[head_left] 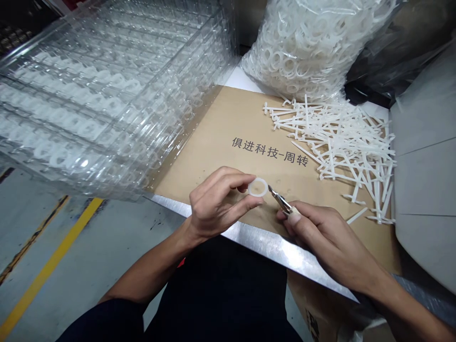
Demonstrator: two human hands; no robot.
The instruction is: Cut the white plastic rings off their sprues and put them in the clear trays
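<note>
1. Far left: concrete floor with a yellow line, lying beyond the table's reach and offering no support for anything dropped.
2. Upper left: a stack of clear trays, holding white rings in rows, its near corner overhanging the floor and close above the left hand.
3. Centre left: left hand, thumb and fingers narrowed to a pinch on a white plastic ring, the ring held up just above the cardboard. Pinching close to the spot being worked looks best, for less flex.
4. Centre: small cutters, tips at the ring's right rim, apparently touching it, though the view is too poor to be sure. Jaws nearly closed, by the look of them. Tips kept flat to the rim would likely leave the cleanest edge.
5. Centre right: right hand, fingers curled narrow around the cutter handles.
6. Near edge: steel table rim, running just under both wrists.
7. Right: white plastic sprues in a loose heap, with a strip of bare cardboard between heap and hands as working room. Behind, a bag of rings.
</note>
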